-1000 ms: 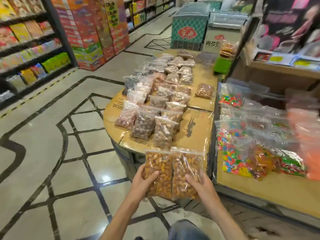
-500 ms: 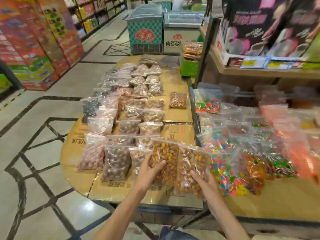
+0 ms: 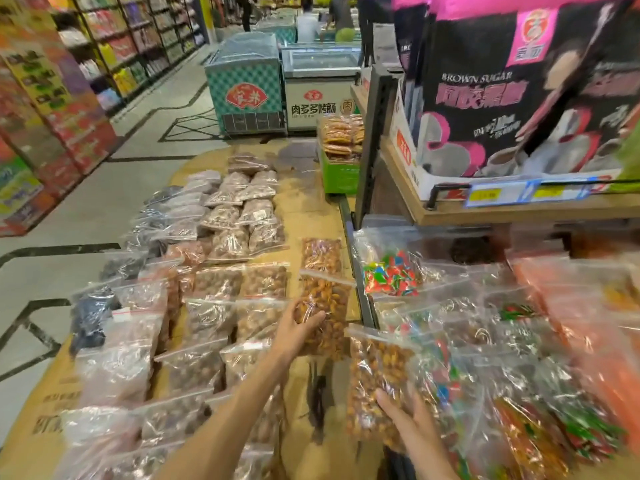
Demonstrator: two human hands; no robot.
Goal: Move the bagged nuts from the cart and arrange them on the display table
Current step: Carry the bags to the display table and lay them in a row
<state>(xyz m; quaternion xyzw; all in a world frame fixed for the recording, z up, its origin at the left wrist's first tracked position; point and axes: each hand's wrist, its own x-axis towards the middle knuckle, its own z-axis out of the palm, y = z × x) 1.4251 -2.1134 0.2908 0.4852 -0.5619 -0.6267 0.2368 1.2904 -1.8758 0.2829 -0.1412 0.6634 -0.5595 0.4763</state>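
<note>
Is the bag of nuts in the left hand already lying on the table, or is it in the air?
Cannot tell. The left hand grips the bag of nuts over bare cardboard, but contact is unclear.

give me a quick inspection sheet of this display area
surface: cardboard-covered display table, mostly filled with rows.
job's things: two bags of orange-brown nuts, left bag over the right-hand column, right bag raised near the table's right edge; placed bag lies just beyond.
clutter: candy bags on the adjoining table.
grips: left hand and right hand each hold one bag.
cables: nothing seen.
surroundings: freezers, stocked shelves, people far off.
</note>
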